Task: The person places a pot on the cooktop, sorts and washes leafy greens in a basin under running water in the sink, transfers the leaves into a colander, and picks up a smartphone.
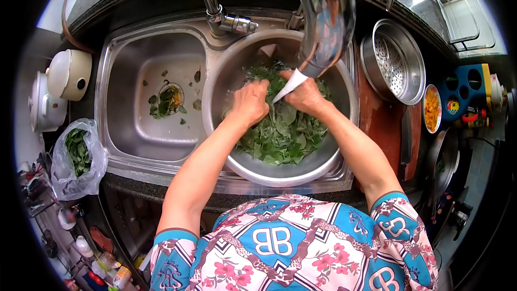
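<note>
Loose leafy greens (288, 134) lie in water inside a large metal basin (215, 86), which stands over the right sink bowl. My left hand (251, 102) is in the basin, its fingers curled closed on greens at the left of the pile. Close by on the right, my right hand (304, 94) is also closed, with its fingertips partly hidden among the leaves. Between the two hands a white stream of water (290, 85) runs down from the shiny faucet (326, 27) onto the greens.
Leaf scraps lie around the drain (171, 98) of the left sink bowl (124, 97). A plastic bag of greens (79, 156) sits at the left. To the right are a steamer pot (393, 62), a brown cutting board (377, 124), a knife (406, 137) and a bowl of yellow pieces (432, 109).
</note>
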`<action>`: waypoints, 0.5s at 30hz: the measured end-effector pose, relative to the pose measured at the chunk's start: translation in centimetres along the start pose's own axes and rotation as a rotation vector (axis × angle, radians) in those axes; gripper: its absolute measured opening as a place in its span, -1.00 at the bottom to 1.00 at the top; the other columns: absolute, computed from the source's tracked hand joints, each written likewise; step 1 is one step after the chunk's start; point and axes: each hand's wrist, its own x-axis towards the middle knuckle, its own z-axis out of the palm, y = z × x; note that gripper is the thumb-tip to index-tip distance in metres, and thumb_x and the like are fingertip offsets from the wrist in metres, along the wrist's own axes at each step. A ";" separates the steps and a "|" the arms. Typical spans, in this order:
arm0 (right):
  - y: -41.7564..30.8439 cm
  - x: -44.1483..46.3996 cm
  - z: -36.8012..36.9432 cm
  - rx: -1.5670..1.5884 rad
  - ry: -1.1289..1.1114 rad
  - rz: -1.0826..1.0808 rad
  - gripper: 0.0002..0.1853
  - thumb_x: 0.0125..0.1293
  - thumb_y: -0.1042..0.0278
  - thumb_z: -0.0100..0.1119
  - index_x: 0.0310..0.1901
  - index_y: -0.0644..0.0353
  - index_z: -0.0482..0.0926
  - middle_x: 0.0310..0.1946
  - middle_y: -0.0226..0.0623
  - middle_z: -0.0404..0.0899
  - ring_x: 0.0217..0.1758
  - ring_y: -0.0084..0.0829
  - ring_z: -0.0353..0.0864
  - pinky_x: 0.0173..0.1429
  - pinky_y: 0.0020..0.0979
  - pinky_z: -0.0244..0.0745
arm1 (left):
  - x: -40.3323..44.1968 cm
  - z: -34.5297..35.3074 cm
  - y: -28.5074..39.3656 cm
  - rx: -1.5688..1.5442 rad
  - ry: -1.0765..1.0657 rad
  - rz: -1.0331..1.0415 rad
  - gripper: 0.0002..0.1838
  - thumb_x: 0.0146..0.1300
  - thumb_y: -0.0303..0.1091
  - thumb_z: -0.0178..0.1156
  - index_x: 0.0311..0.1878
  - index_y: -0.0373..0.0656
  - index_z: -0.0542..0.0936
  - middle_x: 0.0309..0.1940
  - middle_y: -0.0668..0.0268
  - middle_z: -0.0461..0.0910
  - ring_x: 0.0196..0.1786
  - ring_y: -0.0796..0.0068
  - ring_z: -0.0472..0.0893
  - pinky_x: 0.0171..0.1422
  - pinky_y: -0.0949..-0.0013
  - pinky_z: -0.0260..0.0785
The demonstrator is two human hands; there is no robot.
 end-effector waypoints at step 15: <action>-1.9 -10.0 -0.6 -0.192 -0.200 -0.369 -0.89 -0.09 0.43 0.21 -0.45 0.18 0.54 -0.49 -0.27 0.44 -0.30 -0.22 0.46 -0.25 -0.23 0.38 | -6.8 -2.2 0.7 0.207 0.157 0.347 -0.34 -0.11 -0.37 0.34 0.15 -0.11 0.36 0.23 0.00 0.20 0.34 0.02 0.13 0.28 -0.18 -0.04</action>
